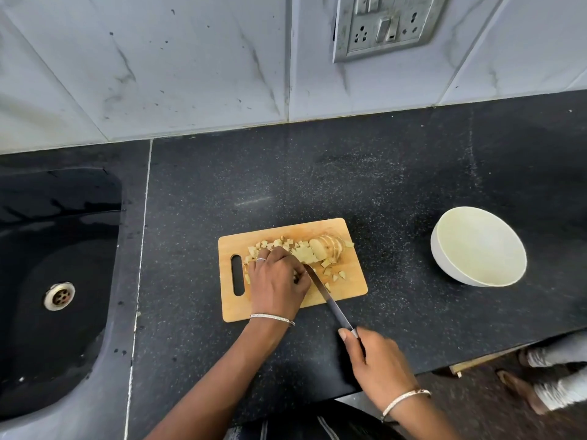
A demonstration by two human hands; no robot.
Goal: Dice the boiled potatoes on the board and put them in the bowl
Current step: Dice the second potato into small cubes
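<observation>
Head view, looking straight down on a dark speckled counter [317, 179]. On a wooden cutting board [349, 281] with a slot handle at its left end, left hand [276, 281] lying palm down, fingers curled onto the potato pieces [305, 254] and pinning them to the wood. Nearer the counter's front edge and off the board, right hand [378, 360] clamped round the handle of a knife [330, 300], forefinger stretched along the spine, blade slanting up and left across the board's near edge, tip tucked against the left fingers. Pale yellow, uneven cubes heaped beyond and beside the left hand, a few scattered to the right of the blade. At the far right of the heap, a sliced potato [327, 247], rounds leaning together. Well to the right of the board, a white bowl [444, 249], showing only its cream inner surface. At far left, a black sink [57, 249] with a metal drain [59, 296].
</observation>
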